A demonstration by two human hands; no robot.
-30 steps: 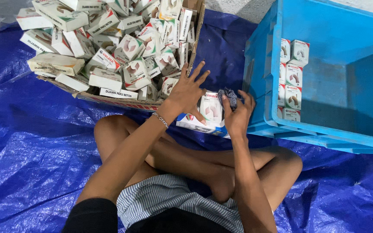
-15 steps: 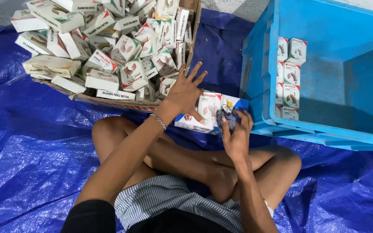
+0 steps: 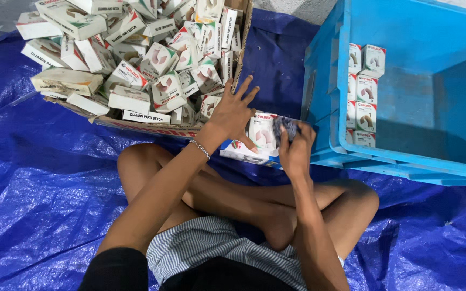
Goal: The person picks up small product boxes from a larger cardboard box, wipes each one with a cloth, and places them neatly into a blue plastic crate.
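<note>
Across the whole frame lies a crinkled blue plastic tarp (image 3: 39,205), big blue plastic crate (image 3: 422,156) at right, torn cardboard carton (image 3: 152,129) of boxes upper left. Centre: small white cardboard boxes (image 3: 260,137) could slide off. Left hand (image 3: 233,110) spread flat on them, right hand (image 3: 296,148) closed round a dark bundle (image 3: 287,128)

I'm sat cross-legged on a crinkled blue tarp (image 3: 39,215) spread over the floor. On it: a cardboard box (image 3: 152,128) w/ small white cartons heaped inside, ahead to my left, & a blue plastic crate (image 3: 405,167) to my right.
</note>
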